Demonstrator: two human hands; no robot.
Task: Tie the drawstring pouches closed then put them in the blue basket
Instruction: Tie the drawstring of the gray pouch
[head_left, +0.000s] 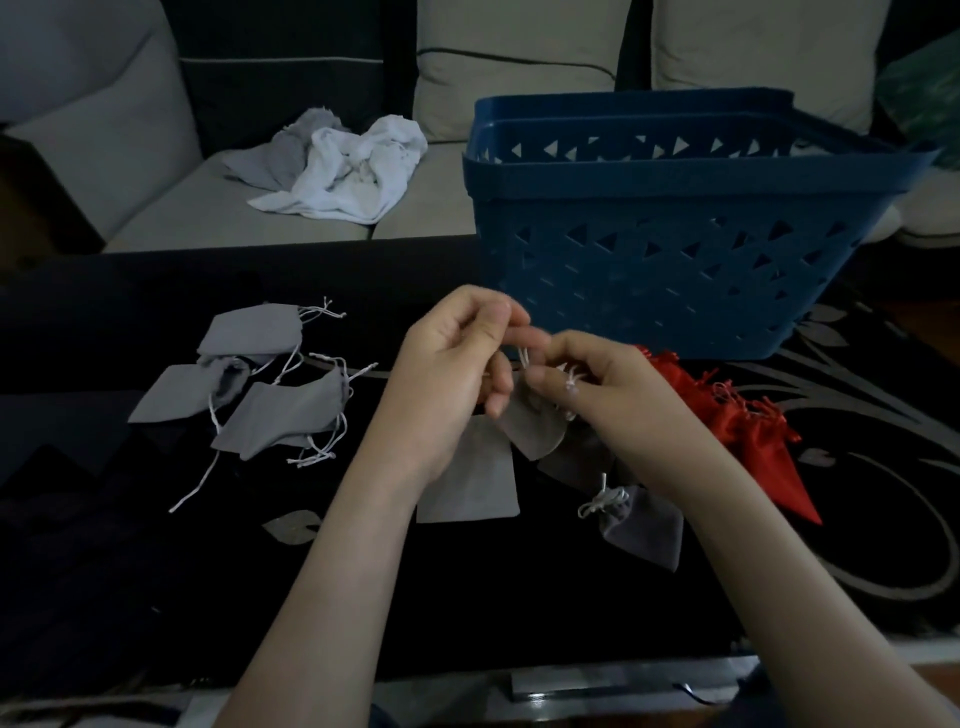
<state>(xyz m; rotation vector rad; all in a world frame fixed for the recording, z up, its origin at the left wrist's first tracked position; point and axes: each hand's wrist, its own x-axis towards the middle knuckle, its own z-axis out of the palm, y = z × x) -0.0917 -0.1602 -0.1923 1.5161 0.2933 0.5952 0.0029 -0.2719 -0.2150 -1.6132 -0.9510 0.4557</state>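
Now your left hand and right hand hold a grey pouch just over the middle of the bench. The fingers of both hands are curled, pinching its white drawstring. The blue basket stands at the far right edge, just beyond your hands. Loose grey pouches lie toward the left edge, and red pouches lie right of your hands.

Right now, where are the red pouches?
In the head view the red pouches lie on the dark table, right of the right hand and just in front of the blue basket.
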